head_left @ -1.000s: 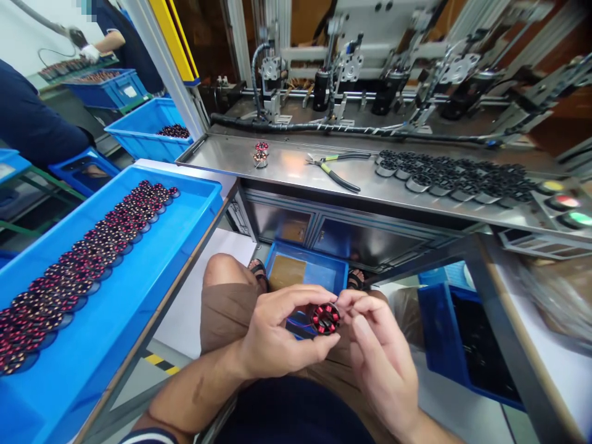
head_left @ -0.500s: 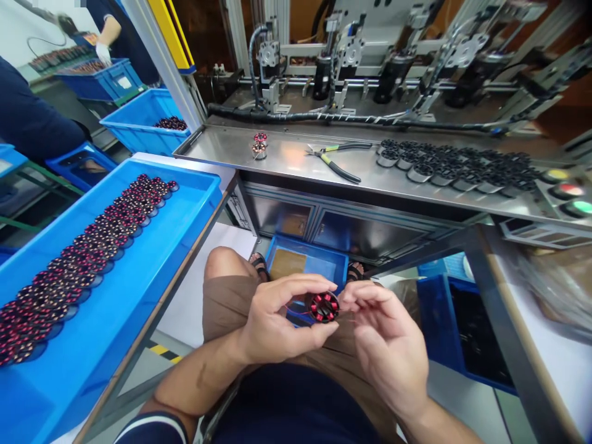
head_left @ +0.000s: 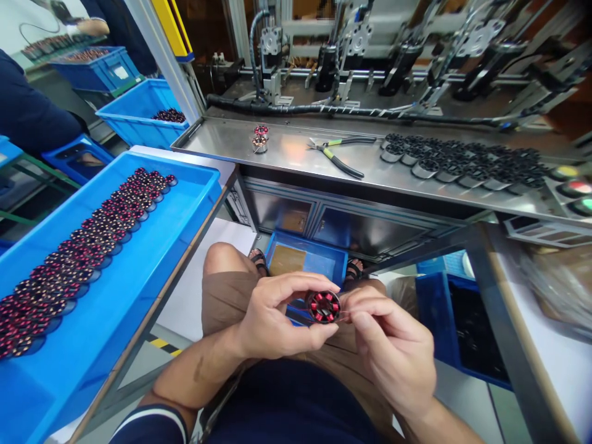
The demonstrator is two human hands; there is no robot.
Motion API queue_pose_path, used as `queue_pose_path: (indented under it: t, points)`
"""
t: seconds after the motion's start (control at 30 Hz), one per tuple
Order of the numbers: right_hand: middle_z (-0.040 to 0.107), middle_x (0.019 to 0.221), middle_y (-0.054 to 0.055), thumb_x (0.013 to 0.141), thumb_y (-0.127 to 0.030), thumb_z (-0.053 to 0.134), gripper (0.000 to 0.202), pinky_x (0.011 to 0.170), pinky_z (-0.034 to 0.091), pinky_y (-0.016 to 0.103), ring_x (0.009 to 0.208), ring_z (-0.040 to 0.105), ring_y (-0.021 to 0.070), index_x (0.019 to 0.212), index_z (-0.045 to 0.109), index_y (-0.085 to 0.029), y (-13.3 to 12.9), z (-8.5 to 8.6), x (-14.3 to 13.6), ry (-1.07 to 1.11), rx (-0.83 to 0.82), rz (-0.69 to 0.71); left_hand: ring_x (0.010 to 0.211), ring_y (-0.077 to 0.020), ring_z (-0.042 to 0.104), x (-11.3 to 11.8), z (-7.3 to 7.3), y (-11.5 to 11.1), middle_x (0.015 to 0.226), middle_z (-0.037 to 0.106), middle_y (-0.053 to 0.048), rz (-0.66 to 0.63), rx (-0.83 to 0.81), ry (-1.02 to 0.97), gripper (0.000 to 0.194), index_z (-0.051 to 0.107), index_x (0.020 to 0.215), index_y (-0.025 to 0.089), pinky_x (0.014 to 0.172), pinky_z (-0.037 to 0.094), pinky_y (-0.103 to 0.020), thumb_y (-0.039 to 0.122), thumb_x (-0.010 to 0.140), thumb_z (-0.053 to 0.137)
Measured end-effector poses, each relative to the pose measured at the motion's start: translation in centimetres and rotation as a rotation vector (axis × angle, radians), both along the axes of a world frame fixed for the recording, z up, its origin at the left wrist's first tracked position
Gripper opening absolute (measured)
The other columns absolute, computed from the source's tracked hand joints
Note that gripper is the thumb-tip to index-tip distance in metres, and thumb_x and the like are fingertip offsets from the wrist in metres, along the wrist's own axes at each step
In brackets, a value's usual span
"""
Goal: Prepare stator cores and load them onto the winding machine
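Note:
Above my lap, my left hand grips a round motor stator by its rim, between thumb and fingers. The stator has a black body and red wire windings, and its open face is turned up toward me. Thin red wire sticks out on both sides of it. Just to its right, my right hand pinches thumb against forefinger on the wire ends. On the metal ledge ahead lie pliers with green and black handles. Two wound stators stand left of the pliers.
A blue tray on my left carries rows of wound stators. Several bare black stator cores stand on the ledge's right, near push buttons. Machine fixtures rise behind. A blue bin stands low right; people sit at far left.
My right hand's thumb and fingers have closed together on the wire beside the stator. The left hand keeps its hold. The view has shifted slightly.

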State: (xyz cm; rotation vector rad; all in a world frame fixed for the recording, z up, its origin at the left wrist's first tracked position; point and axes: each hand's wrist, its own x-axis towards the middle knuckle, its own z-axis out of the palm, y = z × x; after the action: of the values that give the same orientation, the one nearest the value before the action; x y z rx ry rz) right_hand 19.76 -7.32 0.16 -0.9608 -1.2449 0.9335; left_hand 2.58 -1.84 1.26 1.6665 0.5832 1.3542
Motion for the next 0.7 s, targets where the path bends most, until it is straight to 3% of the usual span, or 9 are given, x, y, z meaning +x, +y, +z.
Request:
queue_pose_path:
  t: [0.13,0.23,0.37,0.5,0.7]
  points:
    - [0.066,0.084,0.002,0.097,-0.009,0.061,0.015,0.072,0.053,0.026,0.085,0.064,0.015,0.092,0.069,-0.021,-0.1,0.1,0.5,-0.05,0.055,-0.027,0.091,-0.0222,0.078,0.2,0.1,-0.1,0.102,0.081,-0.011,-0.004,-0.009,-0.015,0.053,0.073,0.112,0.016,0.083,0.065,-0.028,0.004,0.062,0.086]
    - [0.066,0.088,0.004,0.097,-0.011,0.061,0.014,0.073,0.054,0.029,0.089,0.064,0.0175,0.103,0.069,-0.021,-0.2,0.1,0.9,-0.09,0.085,0.034,0.086,-0.0207,0.078,0.2,0.0,-0.3,0.101,0.081,-0.011,-0.015,-0.082,-0.037,0.05,0.073,0.112,0.016,0.078,0.065,-0.025,0.004,0.064,0.082]
    - [0.066,0.098,0.007,0.092,-0.004,0.062,0.028,0.077,0.055,0.03,0.096,0.064,0.0183,0.115,0.068,-0.019,0.1,0.3,1.1,-0.21,0.155,0.027,0.084,-0.0204,0.078,0.2,-0.2,-0.6,0.1,0.081,-0.01,-0.071,-0.153,-0.062,0.05,0.071,0.112,0.016,0.079,0.065,-0.027,0.005,0.064,0.08]
    - [0.067,0.092,0.004,0.085,0.003,0.066,0.032,0.076,0.054,0.032,0.086,0.064,0.0165,0.109,0.071,-0.018,0.5,0.8,0.8,-0.252,0.291,0.005,0.085,-0.0206,0.078,0.2,-0.2,-0.7,0.101,0.081,-0.01,-0.101,-0.145,-0.053,0.051,0.071,0.113,0.016,0.08,0.065,-0.026,0.005,0.064,0.079]
    - [0.068,0.085,0.003,0.082,0.005,0.067,0.031,0.074,0.055,0.038,0.079,0.065,0.0189,0.101,0.072,-0.019,-0.7,1.0,0.0,-0.25,0.273,-0.077,0.082,-0.0193,0.077,0.6,0.2,-0.8,0.1,0.081,-0.009,0.053,-0.054,-0.009,0.049,0.072,0.111,0.017,0.078,0.065,-0.026,0.007,0.063,0.081]
